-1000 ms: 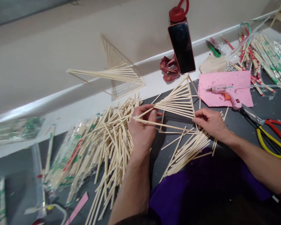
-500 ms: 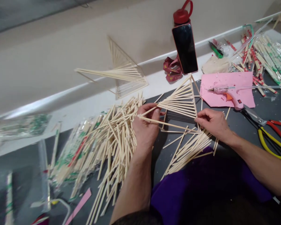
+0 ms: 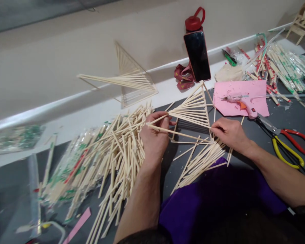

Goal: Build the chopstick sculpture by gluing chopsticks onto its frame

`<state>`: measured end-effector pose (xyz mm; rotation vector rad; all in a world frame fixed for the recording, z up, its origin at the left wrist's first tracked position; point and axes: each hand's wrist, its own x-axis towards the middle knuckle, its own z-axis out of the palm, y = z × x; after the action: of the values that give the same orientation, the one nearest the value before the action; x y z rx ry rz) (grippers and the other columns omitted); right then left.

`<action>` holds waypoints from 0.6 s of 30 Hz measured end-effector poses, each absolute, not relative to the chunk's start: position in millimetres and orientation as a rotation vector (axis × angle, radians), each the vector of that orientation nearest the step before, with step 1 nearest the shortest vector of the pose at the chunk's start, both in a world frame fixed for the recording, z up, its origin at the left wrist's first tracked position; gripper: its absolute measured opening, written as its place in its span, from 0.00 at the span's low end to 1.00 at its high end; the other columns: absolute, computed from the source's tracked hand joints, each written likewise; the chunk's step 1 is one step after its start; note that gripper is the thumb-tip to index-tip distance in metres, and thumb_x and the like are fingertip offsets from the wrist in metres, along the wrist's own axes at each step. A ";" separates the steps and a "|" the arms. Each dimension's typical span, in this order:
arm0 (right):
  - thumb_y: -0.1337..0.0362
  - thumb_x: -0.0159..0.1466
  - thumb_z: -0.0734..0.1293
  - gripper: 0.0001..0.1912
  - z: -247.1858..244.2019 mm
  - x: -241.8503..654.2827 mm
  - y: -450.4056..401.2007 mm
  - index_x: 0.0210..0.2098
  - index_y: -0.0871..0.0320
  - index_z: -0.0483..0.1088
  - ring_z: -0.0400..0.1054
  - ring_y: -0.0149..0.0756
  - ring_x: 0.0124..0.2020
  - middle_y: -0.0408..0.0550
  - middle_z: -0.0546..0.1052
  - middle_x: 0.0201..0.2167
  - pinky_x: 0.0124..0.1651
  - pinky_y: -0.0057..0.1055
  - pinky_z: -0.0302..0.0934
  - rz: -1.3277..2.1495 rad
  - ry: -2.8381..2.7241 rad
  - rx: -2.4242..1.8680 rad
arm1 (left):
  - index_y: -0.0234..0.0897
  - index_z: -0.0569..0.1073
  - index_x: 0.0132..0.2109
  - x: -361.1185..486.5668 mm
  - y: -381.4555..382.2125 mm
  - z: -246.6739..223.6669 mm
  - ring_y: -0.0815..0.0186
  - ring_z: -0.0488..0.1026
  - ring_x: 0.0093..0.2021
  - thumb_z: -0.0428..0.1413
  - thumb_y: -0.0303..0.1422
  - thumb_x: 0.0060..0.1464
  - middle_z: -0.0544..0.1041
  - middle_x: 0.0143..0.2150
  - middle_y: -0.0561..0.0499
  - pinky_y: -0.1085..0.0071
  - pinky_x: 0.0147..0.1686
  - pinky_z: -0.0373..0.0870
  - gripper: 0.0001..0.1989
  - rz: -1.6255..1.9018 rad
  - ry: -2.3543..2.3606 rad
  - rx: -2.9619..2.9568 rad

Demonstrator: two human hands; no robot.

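Observation:
Between my hands stands a frame of wooden sticks, its sticks fanning from a narrow left end to a slanted right side. My left hand is closed on the frame's left corner, thumb and fingers pinching where the sticks meet. At the lower right corner, my right hand pinches the end of the frame's sticks. Loose sticks lie just below the frame, near my body. A large heap of loose sticks spreads left of my left hand.
A pink glue gun rests on a pink sheet at right, beside pliers. Behind are a phone against a red-capped bottle, and another stick frame. Wrapped chopsticks lie left and right.
The whole view has shifted slightly, so everything appears a little further left. Both hands keep their hold on the stick frame.

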<state>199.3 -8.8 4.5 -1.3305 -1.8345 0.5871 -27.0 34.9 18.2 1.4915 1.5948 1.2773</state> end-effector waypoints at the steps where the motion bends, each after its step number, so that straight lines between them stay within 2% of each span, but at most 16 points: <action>1: 0.67 0.62 0.65 0.09 10.3 202.4 -9.8 0.25 0.59 0.71 0.68 0.30 0.27 0.45 0.76 0.25 0.33 0.28 0.59 0.634 -1.836 -1.331 | 0.37 0.70 0.41 -26.1 34.8 19.2 0.69 0.77 0.27 0.56 0.37 0.54 0.76 0.34 0.51 0.75 0.22 0.71 0.10 1.287 1.589 1.468; 5: 0.65 0.59 0.66 0.07 35.2 218.3 -18.0 0.25 0.58 0.72 0.65 0.27 0.21 0.42 0.74 0.21 0.26 0.26 0.57 0.890 -1.649 -1.357 | 0.38 0.70 0.41 -23.1 35.1 20.9 0.71 0.73 0.22 0.56 0.39 0.55 0.75 0.32 0.52 0.78 0.13 0.62 0.10 1.332 1.543 1.358; 9: 0.64 0.57 0.67 0.06 46.5 233.7 -24.2 0.25 0.58 0.72 0.62 0.25 0.17 0.40 0.71 0.18 0.21 0.25 0.55 0.942 -1.426 -1.440 | 0.37 0.70 0.39 -23.2 39.3 17.4 0.75 0.69 0.18 0.55 0.38 0.56 0.73 0.29 0.54 0.80 0.10 0.57 0.09 1.436 1.518 1.307; 14: 0.65 0.56 0.68 0.05 51.0 249.0 -26.1 0.24 0.58 0.72 0.63 0.26 0.18 0.40 0.71 0.17 0.24 0.26 0.57 0.835 -1.451 -1.591 | 0.38 0.69 0.39 -22.9 43.6 14.5 0.74 0.71 0.20 0.57 0.36 0.54 0.75 0.30 0.53 0.80 0.13 0.60 0.08 1.511 1.453 1.183; 18: 0.64 0.56 0.69 0.06 53.8 259.4 -31.5 0.24 0.58 0.72 0.63 0.26 0.17 0.39 0.71 0.17 0.22 0.26 0.56 0.858 -1.403 -1.641 | 0.39 0.71 0.39 -22.7 41.6 16.9 0.73 0.73 0.23 0.60 0.35 0.51 0.76 0.32 0.53 0.79 0.17 0.65 0.09 1.519 1.421 1.148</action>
<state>259.4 -31.5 53.8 -1.6407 -1.4029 0.8575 -22.7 41.6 16.9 1.1475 1.4215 1.5188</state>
